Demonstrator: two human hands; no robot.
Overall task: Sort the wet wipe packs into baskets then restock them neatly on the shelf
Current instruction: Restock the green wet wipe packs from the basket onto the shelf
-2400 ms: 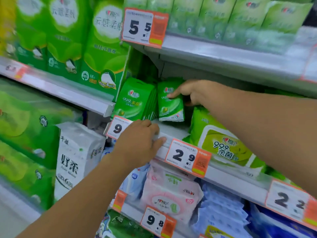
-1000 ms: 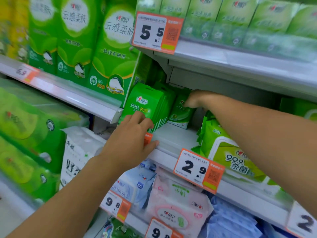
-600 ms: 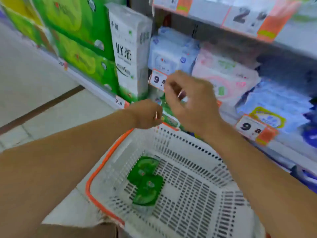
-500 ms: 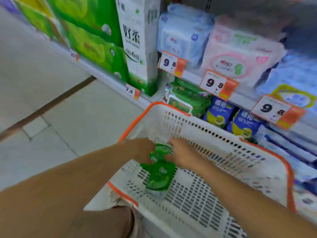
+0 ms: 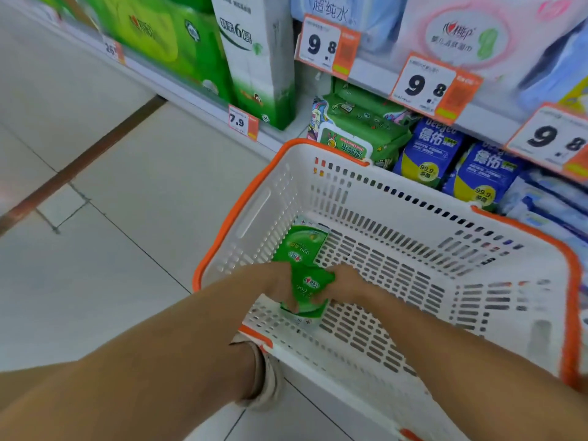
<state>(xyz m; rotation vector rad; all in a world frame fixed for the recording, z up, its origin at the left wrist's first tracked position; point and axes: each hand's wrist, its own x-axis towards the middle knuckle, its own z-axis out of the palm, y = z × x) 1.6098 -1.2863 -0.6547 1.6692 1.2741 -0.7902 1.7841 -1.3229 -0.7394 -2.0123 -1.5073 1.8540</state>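
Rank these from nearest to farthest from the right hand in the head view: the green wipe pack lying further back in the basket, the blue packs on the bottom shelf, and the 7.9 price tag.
From the right hand:
1. Green wipe pack, in the basket, just up-left.
2. Blue packs, bottom shelf, beyond the far rim.
3. 7.9 price tag, shelf edge, far up-left.

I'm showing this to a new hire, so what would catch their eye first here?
Both hands, left hand and right hand, grip a small green wipe pack low in the near left corner of the white basket with its orange rim. Behind it, big price tags reading 9.8 line the shelf edge.
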